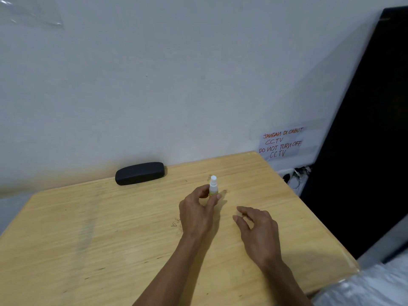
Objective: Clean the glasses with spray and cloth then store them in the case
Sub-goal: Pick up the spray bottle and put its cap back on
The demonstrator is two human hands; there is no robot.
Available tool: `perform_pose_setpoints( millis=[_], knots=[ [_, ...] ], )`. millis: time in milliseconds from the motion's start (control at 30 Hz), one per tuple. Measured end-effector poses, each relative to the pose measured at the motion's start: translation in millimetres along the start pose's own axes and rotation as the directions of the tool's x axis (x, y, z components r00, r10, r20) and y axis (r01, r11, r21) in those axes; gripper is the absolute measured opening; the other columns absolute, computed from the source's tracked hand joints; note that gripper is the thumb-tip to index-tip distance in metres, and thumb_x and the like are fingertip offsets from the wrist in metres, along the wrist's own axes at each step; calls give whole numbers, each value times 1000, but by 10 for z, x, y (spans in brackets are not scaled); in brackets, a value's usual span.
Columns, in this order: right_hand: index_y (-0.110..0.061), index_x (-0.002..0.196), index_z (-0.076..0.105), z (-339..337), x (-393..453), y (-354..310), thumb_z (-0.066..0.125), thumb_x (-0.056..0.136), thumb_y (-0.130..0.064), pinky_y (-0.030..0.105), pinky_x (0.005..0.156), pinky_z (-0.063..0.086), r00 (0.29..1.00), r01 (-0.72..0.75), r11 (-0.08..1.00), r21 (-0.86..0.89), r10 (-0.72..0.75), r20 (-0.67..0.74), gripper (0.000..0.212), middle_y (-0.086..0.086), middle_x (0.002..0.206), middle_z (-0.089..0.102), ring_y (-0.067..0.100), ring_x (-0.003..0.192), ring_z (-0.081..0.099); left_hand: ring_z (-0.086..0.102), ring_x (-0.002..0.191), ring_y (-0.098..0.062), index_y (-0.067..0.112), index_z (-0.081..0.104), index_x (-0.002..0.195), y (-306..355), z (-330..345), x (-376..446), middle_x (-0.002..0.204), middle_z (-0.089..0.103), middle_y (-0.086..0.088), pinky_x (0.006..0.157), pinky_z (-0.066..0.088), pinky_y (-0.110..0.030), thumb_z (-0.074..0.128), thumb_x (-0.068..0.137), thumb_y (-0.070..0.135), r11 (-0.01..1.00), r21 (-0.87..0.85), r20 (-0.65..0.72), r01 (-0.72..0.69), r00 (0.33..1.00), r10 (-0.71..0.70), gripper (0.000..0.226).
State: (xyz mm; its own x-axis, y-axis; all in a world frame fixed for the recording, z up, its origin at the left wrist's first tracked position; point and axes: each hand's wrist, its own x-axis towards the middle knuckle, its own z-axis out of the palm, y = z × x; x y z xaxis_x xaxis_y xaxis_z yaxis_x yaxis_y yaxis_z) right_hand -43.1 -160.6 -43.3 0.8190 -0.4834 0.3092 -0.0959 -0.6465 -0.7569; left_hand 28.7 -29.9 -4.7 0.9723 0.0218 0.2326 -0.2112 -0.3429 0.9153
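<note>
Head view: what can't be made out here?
- Small white-capped spray bottle: label too small, lower part hidden by the left hand.
- Closed black oblong glasses case: contents hidden by its lid.
- Right hand: palm faces down, underside unseen.
- Glasses and cloth: nowhere visible.

Light wooden table point(88, 239) against a plain white wall point(154, 85). Right of table: handwritten CCTV paper notice point(281, 142) taped low on wall, wall socket point(293, 173) below it, dark panel point(364, 140) beyond.

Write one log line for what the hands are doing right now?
left hand: grips spray bottle, upright on table | right hand: holds nothing | case: closed, by wall
</note>
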Motion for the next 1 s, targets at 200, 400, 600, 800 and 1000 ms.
perform_pose_setpoints(
  millis=[200,400,600,800,1000],
  knots=[
    [-32,100,77,-160,-19,-210,79,84,-34,37,81,57,996,-61,981,185,72,-54,17,-8,87,73,6,78,66,72,86,-9,32,73,103,2,-103,-68,94,75,15,82,58,-41,75,80,29,999,-39,-8,-20,1000,19,23],
    [-31,99,79,-384,17,-790,79,83,-31,10,69,48,990,125,906,403,-86,-114,16,-24,92,76,-4,82,66,73,81,-6,28,77,100,20,-348,-276,91,77,13,79,58,-38,80,78,24,994,-72,-12,-86,996,85,23],
    [-28,101,79,-299,62,-894,79,85,-27,25,71,54,955,297,907,299,-291,-66,16,-24,97,74,5,95,68,70,75,7,21,78,100,92,-505,-427,81,76,15,75,55,-28,80,79,24,982,-11,1,-187,982,187,21],
    [-29,101,78,-287,59,-838,78,86,-24,27,70,54,941,334,900,280,-336,-40,16,-34,97,68,4,90,69,72,77,0,23,77,104,49,-573,-448,81,78,11,85,55,-39,78,79,30,981,26,39,-190,981,189,26],
    [-31,101,78,-263,68,-801,78,86,-23,30,71,56,937,325,896,302,-347,21,18,-33,90,69,5,89,69,71,86,-17,32,75,105,-3,-556,-454,79,77,14,82,53,-47,70,78,48,988,55,55,-145,988,142,32]
  ],
)
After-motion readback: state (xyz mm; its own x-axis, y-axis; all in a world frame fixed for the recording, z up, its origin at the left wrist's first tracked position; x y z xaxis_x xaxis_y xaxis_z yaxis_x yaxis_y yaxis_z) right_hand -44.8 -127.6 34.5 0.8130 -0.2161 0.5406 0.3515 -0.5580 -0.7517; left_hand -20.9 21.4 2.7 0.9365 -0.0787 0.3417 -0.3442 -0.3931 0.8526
